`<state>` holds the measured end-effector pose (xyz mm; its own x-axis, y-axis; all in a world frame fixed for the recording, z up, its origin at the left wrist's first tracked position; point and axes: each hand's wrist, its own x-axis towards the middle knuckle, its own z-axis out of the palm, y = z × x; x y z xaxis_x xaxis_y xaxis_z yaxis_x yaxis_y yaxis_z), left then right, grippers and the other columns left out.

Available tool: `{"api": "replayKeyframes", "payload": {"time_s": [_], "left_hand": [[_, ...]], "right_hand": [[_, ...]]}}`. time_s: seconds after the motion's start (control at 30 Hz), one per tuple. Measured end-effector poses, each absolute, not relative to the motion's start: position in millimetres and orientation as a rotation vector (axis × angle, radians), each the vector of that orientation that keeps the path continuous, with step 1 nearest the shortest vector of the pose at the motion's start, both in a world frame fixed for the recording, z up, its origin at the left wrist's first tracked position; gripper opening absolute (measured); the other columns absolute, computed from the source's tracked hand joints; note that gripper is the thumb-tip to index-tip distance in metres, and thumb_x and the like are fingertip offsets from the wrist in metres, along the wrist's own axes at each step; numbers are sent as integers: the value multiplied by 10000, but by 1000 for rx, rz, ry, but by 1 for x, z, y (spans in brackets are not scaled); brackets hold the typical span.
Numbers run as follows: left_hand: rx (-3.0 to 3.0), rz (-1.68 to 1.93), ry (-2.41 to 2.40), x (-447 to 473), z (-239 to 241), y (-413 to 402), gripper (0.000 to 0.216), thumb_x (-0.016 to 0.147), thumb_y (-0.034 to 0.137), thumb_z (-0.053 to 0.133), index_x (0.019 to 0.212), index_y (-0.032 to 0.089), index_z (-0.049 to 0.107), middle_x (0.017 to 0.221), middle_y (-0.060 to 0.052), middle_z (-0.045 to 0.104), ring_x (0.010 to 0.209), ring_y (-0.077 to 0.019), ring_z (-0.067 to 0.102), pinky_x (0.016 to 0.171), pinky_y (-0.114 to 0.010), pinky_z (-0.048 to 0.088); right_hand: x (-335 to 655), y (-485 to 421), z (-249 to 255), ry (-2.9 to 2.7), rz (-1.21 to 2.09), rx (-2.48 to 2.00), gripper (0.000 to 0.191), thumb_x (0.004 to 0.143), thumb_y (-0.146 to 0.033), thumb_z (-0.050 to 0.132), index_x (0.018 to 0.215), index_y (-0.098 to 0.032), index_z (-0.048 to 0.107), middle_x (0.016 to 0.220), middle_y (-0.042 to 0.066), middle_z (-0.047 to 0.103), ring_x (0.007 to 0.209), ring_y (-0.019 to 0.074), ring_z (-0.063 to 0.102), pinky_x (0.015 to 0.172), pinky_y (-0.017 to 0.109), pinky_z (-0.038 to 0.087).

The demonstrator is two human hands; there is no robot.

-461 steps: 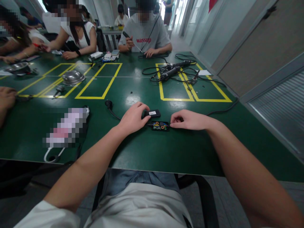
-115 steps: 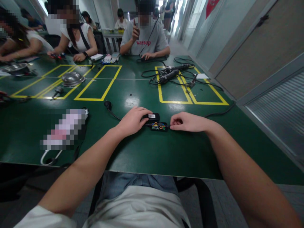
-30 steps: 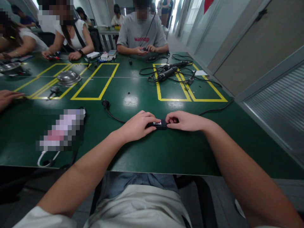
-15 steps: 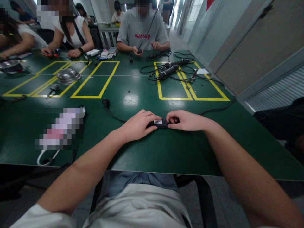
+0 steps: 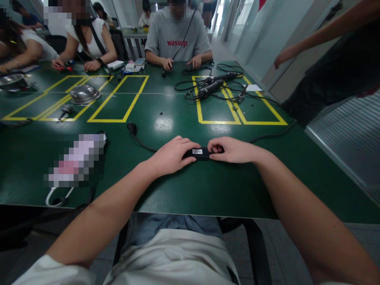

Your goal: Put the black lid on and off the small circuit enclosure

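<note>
A small black ribbed cord box (image 5: 203,152) with a white label lies on the green table, in line with a power cord. My left hand (image 5: 175,155) is closed round its left part, thumb at the near side and fingers at the far side. With fingers curled and pinched, my right hand (image 5: 230,150) grips the cord where it leaves the box's right end. Leftward the cord runs out from under my left hand to a black plug (image 5: 132,127). To the right a black cord (image 5: 274,137) trails toward the table's edge.
A phone-shaped blurred item (image 5: 75,160) with a strap lies at left. Beyond are a steel bowl (image 5: 84,94), a small black item with a short stem (image 5: 65,112), yellow tape rectangles, and black corded tools (image 5: 210,89). Co-workers sit opposite; a standing person (image 5: 326,67) is at right.
A standing person has come into view at right. The co-worker opposite has lowered both hands to the table. My hands stay in place on the cord box and cord.
</note>
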<state>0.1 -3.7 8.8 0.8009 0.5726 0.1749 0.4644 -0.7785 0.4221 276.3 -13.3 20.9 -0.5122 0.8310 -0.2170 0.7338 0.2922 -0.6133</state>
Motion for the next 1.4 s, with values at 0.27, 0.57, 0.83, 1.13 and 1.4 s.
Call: {"api": "replayKeyframes", "payload": {"time_s": [0.27, 0.57, 0.83, 1.13, 1.4], "left_hand": [[2687, 407, 777, 0, 7, -3, 373, 1071, 277, 716, 1439, 216, 720, 1296, -125, 792, 1226, -302, 709, 1125, -476, 546], [2705, 401, 783, 1, 8, -5, 367, 1074, 266, 715, 1435, 198, 716, 1317, -128, 787, 1242, -303, 705, 1130, -463, 539], [2706, 393, 787, 0, 8, -5, 367, 1074, 265, 719, 1435, 199, 712, 1322, -127, 786, 1248, -301, 705, 1137, -460, 533], [2716, 411, 766, 0, 10, -5, 349, 1079, 268, 698, 1421, 202, 712, 1310, -123, 788, 1230, -300, 703, 1122, -468, 543], [2716, 391, 788, 0, 12, -6, 361, 1079, 263, 706, 1432, 190, 714, 1318, -134, 787, 1246, -302, 702, 1122, -459, 547]], "right_hand": [[277, -13, 20, -2403, 1025, -1483, 209, 846, -440, 709, 896, -243, 661, 818, -2, 610, 735, 193, 527, 709, 346, 400], [277, -14, 20, -2415, 992, -1494, 205, 848, -441, 700, 887, -245, 652, 826, 3, 610, 743, 195, 535, 718, 347, 398], [276, -14, 21, -2425, 984, -1496, 202, 845, -437, 699, 876, -247, 640, 829, 4, 608, 738, 194, 526, 714, 347, 389], [276, -15, 20, -2428, 972, -1463, 183, 849, -411, 702, 878, -241, 641, 798, -8, 593, 717, 181, 513, 693, 326, 377], [274, -16, 22, -2432, 956, -1508, 173, 843, -404, 688, 879, -242, 640, 817, 3, 604, 720, 194, 526, 711, 342, 395]]}}
